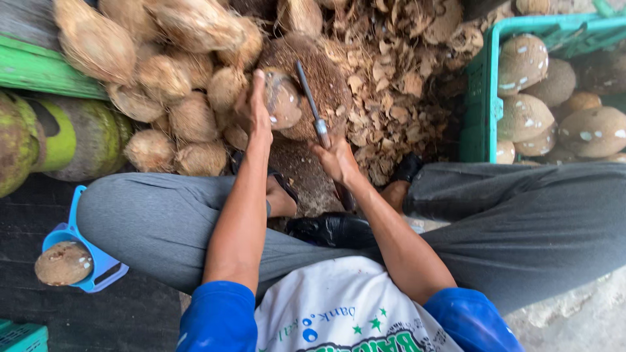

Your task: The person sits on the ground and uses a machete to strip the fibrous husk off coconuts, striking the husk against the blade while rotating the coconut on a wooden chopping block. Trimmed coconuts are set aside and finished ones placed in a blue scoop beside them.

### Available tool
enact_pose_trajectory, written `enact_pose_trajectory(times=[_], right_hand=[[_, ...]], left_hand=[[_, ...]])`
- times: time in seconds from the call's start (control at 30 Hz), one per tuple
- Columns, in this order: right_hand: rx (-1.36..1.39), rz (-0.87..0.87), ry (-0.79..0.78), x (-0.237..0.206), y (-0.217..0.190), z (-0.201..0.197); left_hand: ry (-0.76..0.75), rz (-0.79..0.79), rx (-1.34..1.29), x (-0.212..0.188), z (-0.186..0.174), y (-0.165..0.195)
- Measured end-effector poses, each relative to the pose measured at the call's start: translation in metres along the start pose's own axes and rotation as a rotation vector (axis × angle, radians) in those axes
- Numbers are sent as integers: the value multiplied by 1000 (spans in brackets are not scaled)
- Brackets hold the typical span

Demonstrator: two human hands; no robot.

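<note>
My left hand (255, 111) grips a partly peeled brown coconut (284, 98) and steadies it on a fibre-covered mound. My right hand (336, 158) is closed on the handle of a long knife (312, 104), whose dark blade points away from me and lies against the coconut's right side. Both forearms reach forward between my knees, which are in grey trousers.
A pile of hairy unpeeled coconuts (169, 72) lies at the upper left. Shell chips (391, 85) litter the ground ahead. A green crate (479, 98) at the right holds peeled coconuts (528, 117). One coconut (63, 263) rests by a blue stool at lower left.
</note>
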State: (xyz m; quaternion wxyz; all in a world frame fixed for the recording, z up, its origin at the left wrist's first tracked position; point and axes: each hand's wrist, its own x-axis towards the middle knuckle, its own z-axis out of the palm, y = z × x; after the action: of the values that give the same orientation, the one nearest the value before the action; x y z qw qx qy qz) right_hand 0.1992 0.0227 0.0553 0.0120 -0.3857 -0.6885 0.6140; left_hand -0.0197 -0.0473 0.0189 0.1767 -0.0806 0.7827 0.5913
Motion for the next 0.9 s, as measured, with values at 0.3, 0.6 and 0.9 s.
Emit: enact_pose_trajectory(times=[0.3, 0.6, 0.9], right_hand=[[50, 19, 84, -2, -6, -27], [248, -73, 144, -1, -9, -32], [267, -271, 253, 5, 15, -22]], left_hand=[[-15, 176, 207, -38, 36, 2], [63, 223, 315, -36, 52, -1], [95, 280, 280, -44, 54, -11]])
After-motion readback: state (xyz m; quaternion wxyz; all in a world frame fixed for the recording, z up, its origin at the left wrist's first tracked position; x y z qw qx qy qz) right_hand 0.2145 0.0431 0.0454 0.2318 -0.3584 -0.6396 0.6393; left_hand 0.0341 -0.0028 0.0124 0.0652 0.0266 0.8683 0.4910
